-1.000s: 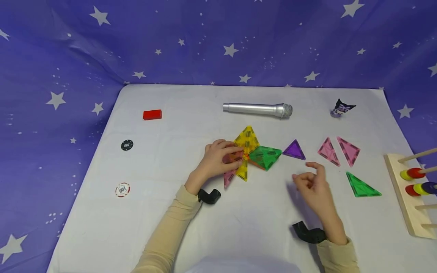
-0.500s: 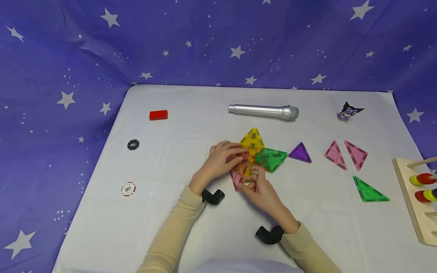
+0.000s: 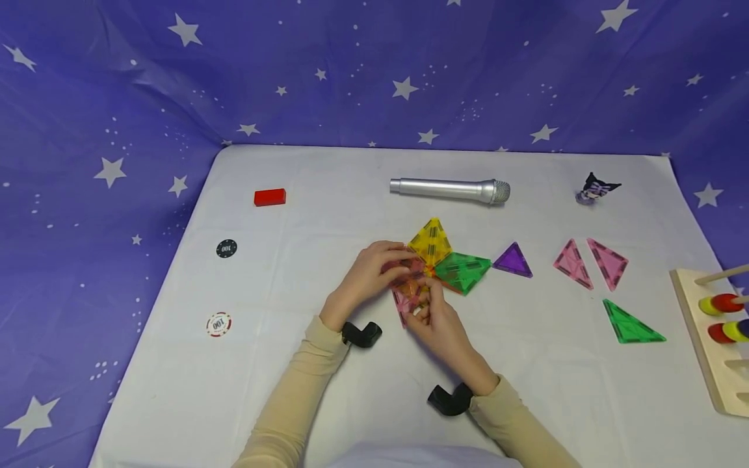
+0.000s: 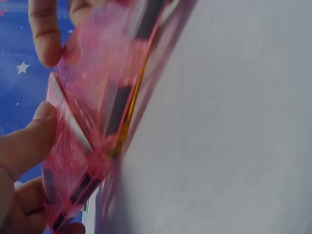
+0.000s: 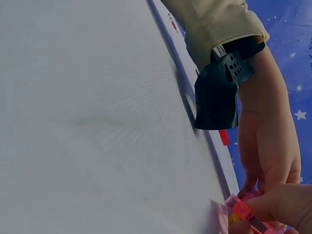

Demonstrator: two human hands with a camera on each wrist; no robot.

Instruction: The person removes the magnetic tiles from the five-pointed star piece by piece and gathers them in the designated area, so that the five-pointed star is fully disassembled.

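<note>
In the head view, a star-like cluster of translucent magnetic tiles lies mid-table, with a yellow part [image 3: 431,242] at the back and a green part [image 3: 463,272] at right. My left hand [image 3: 365,276] grips its pink side; the left wrist view has a thumb on a pink magnetic tile [image 4: 68,156] with fingers behind. From the front, my right hand [image 3: 443,328] pinches the near pink magnetic tile [image 5: 239,207], its thumb showing in the right wrist view. Fingers partly hide the orange and yellow pieces between both hands.
A purple triangle [image 3: 513,261], two pink triangles [image 3: 608,263] and a green triangle [image 3: 632,323] lie to the right. Behind are a silver microphone [image 3: 447,189] and a figurine [image 3: 593,188]. A wooden peg rack [image 3: 699,344] stands far right; a red block [image 3: 270,197] and poker chips [image 3: 226,248] lie left.
My right hand has come left from beside the purple triangle to the cluster's near pink side and now pinches it. My left hand stays on the cluster. The head view has shifted slightly.
</note>
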